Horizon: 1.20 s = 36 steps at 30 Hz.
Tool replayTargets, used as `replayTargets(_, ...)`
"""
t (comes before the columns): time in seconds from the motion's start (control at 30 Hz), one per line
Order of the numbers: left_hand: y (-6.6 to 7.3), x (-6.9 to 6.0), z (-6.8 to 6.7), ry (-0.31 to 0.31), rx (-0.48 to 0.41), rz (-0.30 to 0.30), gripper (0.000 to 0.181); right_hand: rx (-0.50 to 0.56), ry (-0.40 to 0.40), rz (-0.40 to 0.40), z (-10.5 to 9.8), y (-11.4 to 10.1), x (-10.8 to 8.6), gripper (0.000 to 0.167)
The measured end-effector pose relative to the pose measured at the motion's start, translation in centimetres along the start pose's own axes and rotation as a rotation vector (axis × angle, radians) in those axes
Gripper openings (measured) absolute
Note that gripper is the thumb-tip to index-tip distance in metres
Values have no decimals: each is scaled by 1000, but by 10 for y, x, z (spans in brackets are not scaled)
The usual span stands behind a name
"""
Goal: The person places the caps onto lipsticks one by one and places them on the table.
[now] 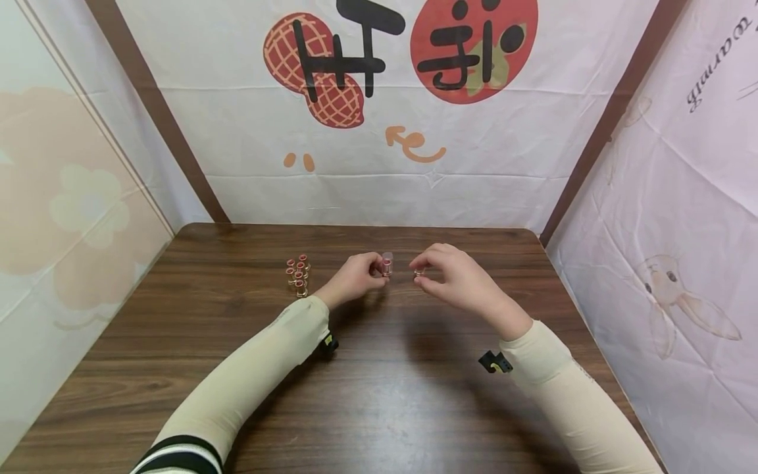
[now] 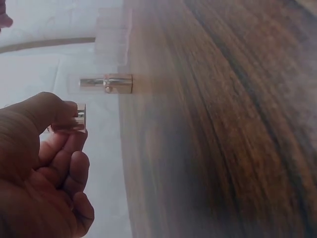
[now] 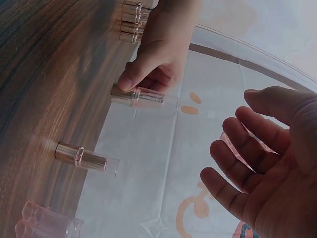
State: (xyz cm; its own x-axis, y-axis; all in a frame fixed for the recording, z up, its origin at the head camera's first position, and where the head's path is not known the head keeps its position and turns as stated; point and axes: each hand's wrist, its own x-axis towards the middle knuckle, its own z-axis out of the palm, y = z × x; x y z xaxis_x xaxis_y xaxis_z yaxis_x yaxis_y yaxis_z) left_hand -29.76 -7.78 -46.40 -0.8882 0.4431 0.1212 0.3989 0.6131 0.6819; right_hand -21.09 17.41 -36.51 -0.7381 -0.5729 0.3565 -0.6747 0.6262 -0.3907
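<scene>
My left hand [image 1: 358, 275] pinches a gold lipstick tube [image 3: 141, 96] with a clear cap by its base; the tube is upright. In the left wrist view its gold base [image 2: 79, 119] shows between thumb and fingers. A second capped lipstick tube [image 3: 86, 158] stands on the table between the hands, apart from both in the wrist views. My right hand [image 1: 453, 276] hovers near it; in the right wrist view its fingers are loosely bent and hold nothing. Pinkish see-through pieces [image 3: 47, 223] stand beyond the second tube, cut off by the frame edge.
Several gold tubes with red rims [image 1: 299, 273] stand in a cluster left of the left hand. The brown wooden table [image 1: 379, 408] ends at a printed white cloth wall [image 1: 379, 197], with more cloth at both sides.
</scene>
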Motion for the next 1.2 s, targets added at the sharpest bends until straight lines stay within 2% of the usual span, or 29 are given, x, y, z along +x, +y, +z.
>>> replayTargets(0.23,-7,13,9,-12,-34,-9,15,0,4,10,1,0,0,19)
replayTargets(0.37,-12,20,14,-21,-23,-31,15,1,9,9,2,1,-1,19)
replayTargets(0.63,-22,27,23,-21,-36,-76,18,-1,19,-1,1,1,-2,18)
replayTargets(0.83,-27,32,26,-13,-54,-80,16,3,22,-4,2,2,-3,18)
replayTargets(1.2,-26,37,26,-47,-47,-94,19,6,-8,17,6,2,0,17)
